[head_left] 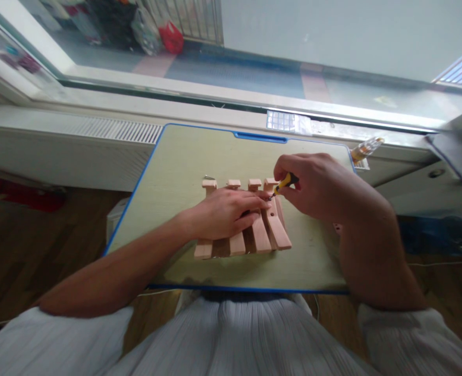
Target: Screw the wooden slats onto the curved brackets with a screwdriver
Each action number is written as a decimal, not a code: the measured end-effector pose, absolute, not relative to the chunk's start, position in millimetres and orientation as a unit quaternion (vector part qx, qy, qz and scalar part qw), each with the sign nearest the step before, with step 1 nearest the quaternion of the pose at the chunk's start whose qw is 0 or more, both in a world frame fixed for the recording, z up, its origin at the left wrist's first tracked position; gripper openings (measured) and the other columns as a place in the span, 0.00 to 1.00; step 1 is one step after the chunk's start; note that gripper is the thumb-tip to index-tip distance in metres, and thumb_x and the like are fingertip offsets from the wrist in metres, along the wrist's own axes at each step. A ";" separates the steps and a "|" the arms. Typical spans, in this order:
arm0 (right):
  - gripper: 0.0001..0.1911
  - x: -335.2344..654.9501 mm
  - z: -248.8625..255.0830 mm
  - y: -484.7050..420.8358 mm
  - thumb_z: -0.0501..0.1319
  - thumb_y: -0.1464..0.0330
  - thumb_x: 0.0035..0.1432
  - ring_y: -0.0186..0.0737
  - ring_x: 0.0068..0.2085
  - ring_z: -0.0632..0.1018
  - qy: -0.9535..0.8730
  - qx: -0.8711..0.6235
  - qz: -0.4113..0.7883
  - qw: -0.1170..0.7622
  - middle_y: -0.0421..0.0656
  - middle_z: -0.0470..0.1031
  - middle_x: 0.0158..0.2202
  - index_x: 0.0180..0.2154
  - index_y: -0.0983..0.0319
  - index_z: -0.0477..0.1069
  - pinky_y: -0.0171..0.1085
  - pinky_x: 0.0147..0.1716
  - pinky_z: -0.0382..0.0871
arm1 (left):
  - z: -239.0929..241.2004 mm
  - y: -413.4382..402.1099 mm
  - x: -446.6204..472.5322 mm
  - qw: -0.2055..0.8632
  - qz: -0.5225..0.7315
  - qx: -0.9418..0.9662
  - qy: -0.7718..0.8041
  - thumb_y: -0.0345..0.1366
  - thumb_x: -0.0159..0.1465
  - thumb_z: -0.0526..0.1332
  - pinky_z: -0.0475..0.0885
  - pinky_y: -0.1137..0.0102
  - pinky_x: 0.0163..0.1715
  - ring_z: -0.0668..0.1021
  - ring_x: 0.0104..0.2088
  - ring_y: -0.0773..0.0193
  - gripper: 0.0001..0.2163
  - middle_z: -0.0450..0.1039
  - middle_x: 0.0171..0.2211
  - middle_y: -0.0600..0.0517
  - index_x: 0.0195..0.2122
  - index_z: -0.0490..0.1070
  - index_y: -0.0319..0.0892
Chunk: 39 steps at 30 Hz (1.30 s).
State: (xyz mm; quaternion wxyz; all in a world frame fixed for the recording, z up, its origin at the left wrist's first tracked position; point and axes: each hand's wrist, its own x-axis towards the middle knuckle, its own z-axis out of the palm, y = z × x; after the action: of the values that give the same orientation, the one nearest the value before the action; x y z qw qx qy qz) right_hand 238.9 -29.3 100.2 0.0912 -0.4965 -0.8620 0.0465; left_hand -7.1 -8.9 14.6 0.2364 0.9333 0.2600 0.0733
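Note:
A small slatted wooden rack [260,233], pale with upright hooked ends, lies on the folding table. My left hand [229,211] rests across its slats and holds it, thumb bent against the wood and fingers reaching toward the right-hand slat. In my right hand [313,180] is a screwdriver [285,183] with a yellow and black handle, gripped with the fingers wrapped round it. Its tip meets the right-hand slat beside my left fingertips. Any screw under the tip is too small to make out. A dark hole shows lower on that slat.
The table [192,151] has a blue rim and a slot at its far edge. A small metal piece [208,177] lies behind the rack. Beyond are a radiator [117,129] and a window sill. A clear package [366,150] stands by the table's far right corner.

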 end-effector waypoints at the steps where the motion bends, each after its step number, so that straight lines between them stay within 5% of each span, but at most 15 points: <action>1: 0.09 238.3 99.7 -28.8 0.61 0.69 0.60 0.46 0.36 0.80 -0.857 -0.506 0.041 0.086 0.47 0.84 0.37 0.42 0.59 0.79 0.42 0.35 0.61 | 13.8 -8.8 -7.4 0.237 0.073 0.933 0.260 0.41 0.79 0.55 0.71 0.58 0.67 0.79 0.66 0.55 0.18 0.72 0.71 0.59 0.67 0.75 0.56; 11: 0.14 231.6 98.3 -27.6 0.58 0.59 0.69 0.45 0.32 0.77 -0.817 -0.576 0.021 0.018 0.49 0.83 0.35 0.46 0.58 0.77 0.42 0.32 0.53 | 13.9 -8.3 -7.5 0.243 0.079 0.932 0.256 0.40 0.79 0.56 0.72 0.58 0.67 0.80 0.65 0.56 0.18 0.74 0.70 0.58 0.66 0.75 0.54; 17: 0.14 240.1 99.9 -33.0 0.60 0.69 0.60 0.47 0.44 0.79 -0.858 -0.503 0.094 0.051 0.48 0.81 0.47 0.49 0.58 0.71 0.41 0.38 0.64 | 13.7 -9.0 -7.1 0.229 0.076 0.934 0.265 0.40 0.79 0.56 0.74 0.58 0.65 0.80 0.65 0.55 0.17 0.72 0.71 0.59 0.65 0.76 0.56; 24: 0.14 240.2 98.0 -32.4 0.59 0.73 0.59 0.46 0.41 0.80 -0.862 -0.489 0.081 0.102 0.46 0.83 0.43 0.47 0.59 0.73 0.40 0.38 0.65 | 14.7 -9.3 -7.2 0.233 0.074 0.932 0.266 0.42 0.79 0.55 0.73 0.58 0.66 0.80 0.65 0.56 0.18 0.72 0.71 0.61 0.66 0.75 0.57; 39: 0.15 226.3 98.7 -28.1 0.59 0.56 0.70 0.45 0.31 0.76 -0.818 -0.574 0.024 0.030 0.48 0.83 0.33 0.47 0.58 0.78 0.42 0.31 0.52 | 16.2 -8.6 -6.6 0.248 0.087 0.932 0.248 0.39 0.79 0.56 0.69 0.62 0.69 0.76 0.69 0.59 0.17 0.73 0.70 0.58 0.65 0.76 0.52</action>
State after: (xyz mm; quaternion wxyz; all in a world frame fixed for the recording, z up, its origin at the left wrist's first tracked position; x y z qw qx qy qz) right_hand 226.3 -28.1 98.7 0.0305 -0.5745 -0.8176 0.0235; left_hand -6.6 -8.6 16.2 0.2484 0.9323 0.2481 0.0872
